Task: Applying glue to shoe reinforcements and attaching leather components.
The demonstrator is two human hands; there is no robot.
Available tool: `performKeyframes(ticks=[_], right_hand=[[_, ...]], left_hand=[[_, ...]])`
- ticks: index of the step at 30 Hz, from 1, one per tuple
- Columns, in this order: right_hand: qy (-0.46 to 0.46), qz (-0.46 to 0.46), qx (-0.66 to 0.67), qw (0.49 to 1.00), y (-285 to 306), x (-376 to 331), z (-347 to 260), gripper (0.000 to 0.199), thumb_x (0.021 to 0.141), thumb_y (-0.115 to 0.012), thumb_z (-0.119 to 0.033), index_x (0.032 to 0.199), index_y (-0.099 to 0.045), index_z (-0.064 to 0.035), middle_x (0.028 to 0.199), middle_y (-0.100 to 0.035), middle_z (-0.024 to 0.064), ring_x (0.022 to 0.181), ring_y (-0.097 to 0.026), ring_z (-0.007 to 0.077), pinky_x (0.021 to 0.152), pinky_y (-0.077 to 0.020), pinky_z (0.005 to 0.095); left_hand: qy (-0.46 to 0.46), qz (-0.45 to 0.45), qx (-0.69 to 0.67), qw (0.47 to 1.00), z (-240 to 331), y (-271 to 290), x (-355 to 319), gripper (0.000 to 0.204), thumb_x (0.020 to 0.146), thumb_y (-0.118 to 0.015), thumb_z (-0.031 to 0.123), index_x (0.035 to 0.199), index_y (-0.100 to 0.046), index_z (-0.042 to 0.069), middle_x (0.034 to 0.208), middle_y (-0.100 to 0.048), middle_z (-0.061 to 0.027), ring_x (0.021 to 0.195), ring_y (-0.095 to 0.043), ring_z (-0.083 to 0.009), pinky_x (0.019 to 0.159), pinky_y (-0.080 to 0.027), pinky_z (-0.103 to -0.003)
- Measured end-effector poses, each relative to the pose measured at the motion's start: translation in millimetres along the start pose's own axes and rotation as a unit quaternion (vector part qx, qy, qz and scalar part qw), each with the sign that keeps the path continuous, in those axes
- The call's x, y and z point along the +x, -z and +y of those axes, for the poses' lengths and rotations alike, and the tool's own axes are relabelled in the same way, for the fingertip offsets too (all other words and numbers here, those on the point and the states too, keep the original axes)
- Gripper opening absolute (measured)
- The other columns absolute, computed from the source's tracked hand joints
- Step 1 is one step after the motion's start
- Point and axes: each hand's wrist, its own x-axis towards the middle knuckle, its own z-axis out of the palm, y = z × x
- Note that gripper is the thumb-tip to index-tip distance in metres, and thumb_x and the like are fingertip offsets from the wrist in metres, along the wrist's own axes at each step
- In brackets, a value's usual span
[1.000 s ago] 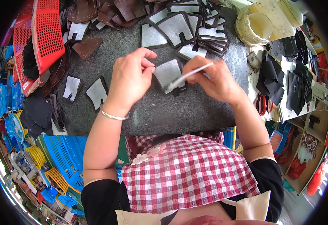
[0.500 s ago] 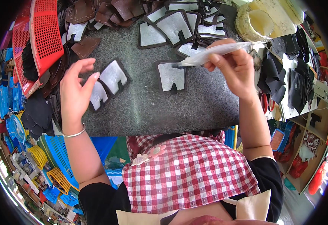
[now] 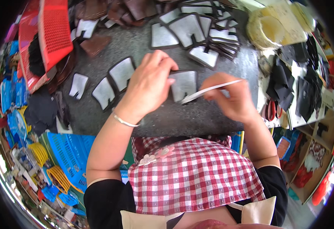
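My left hand (image 3: 150, 82) has its fingers curled at the upper left corner of a dark-edged leather piece (image 3: 185, 82) with a whitish face, holding it against the dark tabletop. In my right hand (image 3: 230, 95), slightly blurred, is a flat white spatula-like tool (image 3: 211, 88). Its tip touches the piece near the notch in its lower edge. To the left of my left hand lie similar notched pieces: a small one (image 3: 79, 85), a middle one (image 3: 104, 94) and a larger one (image 3: 121, 74) partly behind the hand.
Overlapping whitish pieces (image 3: 187, 30) pile up at the back of the dark tabletop (image 3: 163, 121), beside brown leather pieces (image 3: 136, 8). A red perforated basket (image 3: 55, 30) stands at the far left. At the back right is a crusted yellowish tub (image 3: 268, 30); black scraps (image 3: 280, 78) and red-handled scissors (image 3: 271, 110) lie nearer.
My left hand has moved right from the left-hand pieces onto the middle piece. The tool in my right hand has come down from that piece's top edge to its lower edge.
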Motion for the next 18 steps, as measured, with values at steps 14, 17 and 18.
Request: performKeyframes(ticks=[14,17,18], right_hand=[[-0.076,0.493,-0.317,0.806,168.9,12.8,63.6,0.024,0.090,-0.076,-0.026,0.100,-0.077,-0.0041,0.075,-0.074,0.0058,0.061,-0.064,0.0107,0.062,-0.0506,0.0272],[-0.079,0.458,-0.408,0.786,170.0,6.6,67.5,0.026,0.089,-0.074,-0.029,0.101,-0.077,-0.0067,0.074,-0.072,0.0103,0.061,-0.066,0.0187,0.065,-0.0520,0.0313],[-0.073,0.458,-0.404,0.789,168.3,10.9,67.5,0.026,0.089,-0.074,-0.029,0.101,-0.077,-0.0067,0.074,-0.072,0.0103,0.061,-0.066,0.0187,0.065,-0.0520,0.0313]], left_hand=[[0.249,0.117,0.036,0.961,-65.2,127.6,-61.9,0.038,0.094,-0.068,0.013,0.130,-0.066,0.004,0.122,-0.070,-0.0103,0.112,-0.064,-0.0212,0.091,-0.051,-0.033],[0.217,0.096,-0.096,0.967,-38.5,63.3,6.0,0.034,0.093,-0.072,0.014,0.125,-0.069,0.004,0.118,-0.072,-0.0120,0.104,-0.069,-0.0178,0.080,-0.054,-0.029],[0.183,0.101,-0.074,0.975,-32.7,48.2,21.8,0.034,0.092,-0.072,0.015,0.124,-0.069,0.004,0.114,-0.072,-0.0140,0.102,-0.069,-0.0180,0.078,-0.055,-0.029]])
